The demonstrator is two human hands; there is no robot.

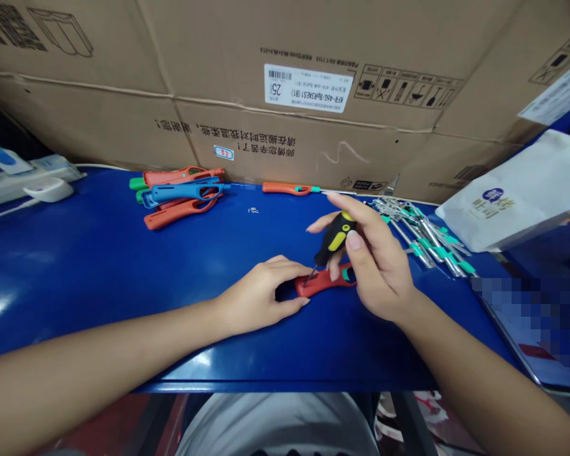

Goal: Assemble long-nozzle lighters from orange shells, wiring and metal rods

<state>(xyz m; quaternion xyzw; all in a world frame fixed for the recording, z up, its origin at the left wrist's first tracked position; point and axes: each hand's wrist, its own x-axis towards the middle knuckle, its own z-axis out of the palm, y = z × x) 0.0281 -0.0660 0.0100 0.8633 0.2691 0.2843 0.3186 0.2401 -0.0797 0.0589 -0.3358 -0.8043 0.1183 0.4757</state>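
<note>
My right hand (382, 269) grips a screwdriver (333, 240), its tip at the red handle (323, 285) on the table (123, 278); my left hand (261, 294) holds that handle's end between thumb and fingers. By the carton (209, 57), one orange handle (280, 189) has a rod fitted; the piled handles (173, 191) and heaped rods (427, 237) look yet to be joined. The carton's upside-down label (304, 87) reads "KFR-46G/BpR3AES1(B1)" and "25".

A tilted black-yellow screwdriver (335, 242) meets red casing (323, 283).

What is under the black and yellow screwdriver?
A red lighter casing, on the blue table. The right hand covers the casing's right end, so that part can't be seen.
</note>
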